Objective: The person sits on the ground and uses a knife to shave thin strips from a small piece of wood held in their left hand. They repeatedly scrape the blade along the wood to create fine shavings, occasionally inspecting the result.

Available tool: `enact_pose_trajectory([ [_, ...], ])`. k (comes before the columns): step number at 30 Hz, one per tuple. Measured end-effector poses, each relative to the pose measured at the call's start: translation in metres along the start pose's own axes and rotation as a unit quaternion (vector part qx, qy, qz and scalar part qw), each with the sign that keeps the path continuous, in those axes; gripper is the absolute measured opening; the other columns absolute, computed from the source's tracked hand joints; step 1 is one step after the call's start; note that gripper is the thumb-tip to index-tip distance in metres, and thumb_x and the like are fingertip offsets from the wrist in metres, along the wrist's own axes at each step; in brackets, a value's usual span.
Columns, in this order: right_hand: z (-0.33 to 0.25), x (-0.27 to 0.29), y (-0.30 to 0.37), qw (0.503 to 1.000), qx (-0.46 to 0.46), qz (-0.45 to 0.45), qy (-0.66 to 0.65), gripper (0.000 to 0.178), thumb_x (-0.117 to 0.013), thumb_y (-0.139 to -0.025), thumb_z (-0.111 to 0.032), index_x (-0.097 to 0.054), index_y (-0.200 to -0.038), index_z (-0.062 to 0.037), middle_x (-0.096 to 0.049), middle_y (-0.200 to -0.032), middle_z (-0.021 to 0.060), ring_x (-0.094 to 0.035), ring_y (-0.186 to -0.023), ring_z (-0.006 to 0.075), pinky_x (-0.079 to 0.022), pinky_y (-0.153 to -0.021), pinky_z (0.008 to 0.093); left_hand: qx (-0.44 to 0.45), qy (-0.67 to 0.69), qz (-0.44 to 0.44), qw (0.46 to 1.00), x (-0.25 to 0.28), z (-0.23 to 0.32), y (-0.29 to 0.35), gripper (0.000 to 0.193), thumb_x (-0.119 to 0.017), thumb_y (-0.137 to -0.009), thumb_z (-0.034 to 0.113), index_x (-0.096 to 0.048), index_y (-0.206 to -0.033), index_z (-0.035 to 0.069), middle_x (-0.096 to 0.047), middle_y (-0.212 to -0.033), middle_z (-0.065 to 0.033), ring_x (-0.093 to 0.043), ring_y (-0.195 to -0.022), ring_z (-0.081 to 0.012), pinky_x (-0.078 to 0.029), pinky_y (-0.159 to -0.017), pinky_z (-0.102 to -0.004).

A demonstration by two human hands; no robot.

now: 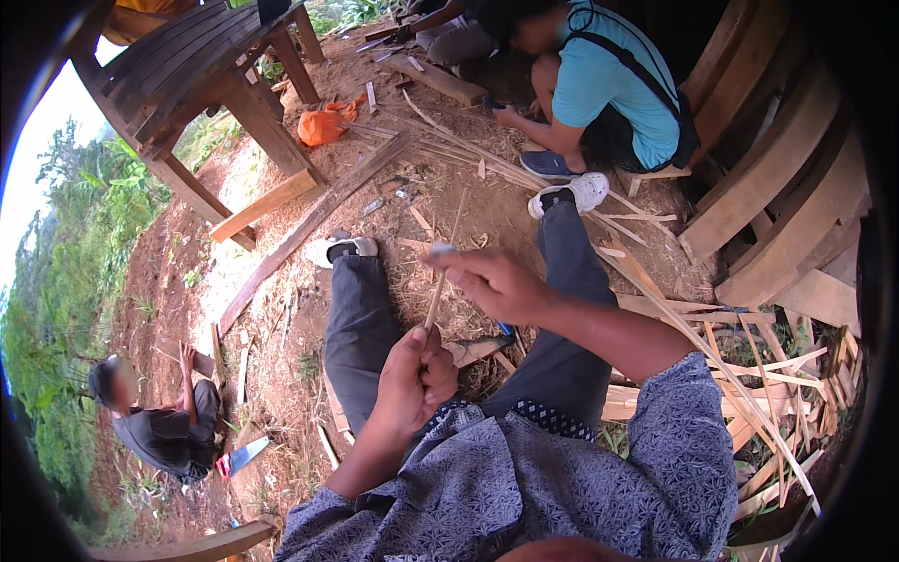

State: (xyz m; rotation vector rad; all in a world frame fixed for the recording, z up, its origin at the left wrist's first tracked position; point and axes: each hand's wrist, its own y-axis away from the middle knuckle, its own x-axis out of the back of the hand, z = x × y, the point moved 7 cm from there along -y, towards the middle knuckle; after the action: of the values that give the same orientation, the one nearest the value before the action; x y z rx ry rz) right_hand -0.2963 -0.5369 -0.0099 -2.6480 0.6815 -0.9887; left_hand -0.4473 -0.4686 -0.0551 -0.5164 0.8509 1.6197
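Observation:
My left hand (pixel 417 370) is closed around the lower end of a thin wooden stick (pixel 436 302), above my lap. The stick slants up and away between my legs. My right hand (pixel 498 285) reaches across from the right to the stick's middle. Its fingers are closed on a small pale grey piece (pixel 442 249) set against the stick; blur hides what kind of thing it is. Below the right hand, on the ground between my legs, lies a dark tool with a blue part (pixel 507 329), partly hidden.
A person in a turquoise shirt (pixel 613 89) crouches at far right; another (pixel 159 421) sits at left near a handsaw (pixel 245 456). Wood strips (pixel 749 393) pile at right beside slats (pixel 777 187). A wooden bench (pixel 178 80), an orange bag (pixel 323 125) and a long plank (pixel 309 229) stand out ahead.

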Motion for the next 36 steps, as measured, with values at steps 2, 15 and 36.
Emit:
enact_pose_trajectory([
  [2,0.027,0.04,-0.006,0.981,-0.096,0.158,-0.062,0.033,-0.054,-0.106,-0.025,-0.067,-0.134,-0.0136,-0.074,-0.112,0.0177,-0.074,-0.1,0.0276,-0.056,-0.083,0.0332,-0.006,-0.013,-0.031,0.999,-0.009,-0.001,0.002,0.035,-0.039,-0.11,0.038,-0.038,-0.086,0.013,-0.03,-0.059,0.0023,-0.026,-0.045,-0.0085,-0.022,-0.041,-0.026],
  [15,-0.034,-0.022,0.022,0.998,0.01,-0.064,-0.028,0.036,-0.051,-0.108,-0.022,-0.063,-0.137,-0.0037,-0.072,-0.125,0.0151,-0.071,-0.1,0.0179,-0.052,-0.092,0.0326,-0.032,-0.026,-0.018,0.999,-0.014,-0.003,0.024,0.032,-0.037,-0.11,0.037,-0.038,-0.087,0.014,-0.032,-0.057,0.0028,-0.026,-0.043,-0.0083,-0.022,-0.04,-0.0256],
  [36,-0.041,-0.017,-0.008,0.984,-0.174,0.02,-0.034,0.035,-0.054,-0.107,-0.021,-0.062,-0.137,-0.0044,-0.075,-0.105,0.0064,-0.061,-0.072,0.0043,-0.049,-0.065,0.0199,-0.106,0.007,-0.026,0.994,0.047,0.019,0.06,0.03,-0.04,-0.108,0.03,-0.049,-0.088,0.009,-0.037,-0.064,0.0027,-0.034,-0.049,-0.0083,-0.03,-0.045,-0.0248],
])
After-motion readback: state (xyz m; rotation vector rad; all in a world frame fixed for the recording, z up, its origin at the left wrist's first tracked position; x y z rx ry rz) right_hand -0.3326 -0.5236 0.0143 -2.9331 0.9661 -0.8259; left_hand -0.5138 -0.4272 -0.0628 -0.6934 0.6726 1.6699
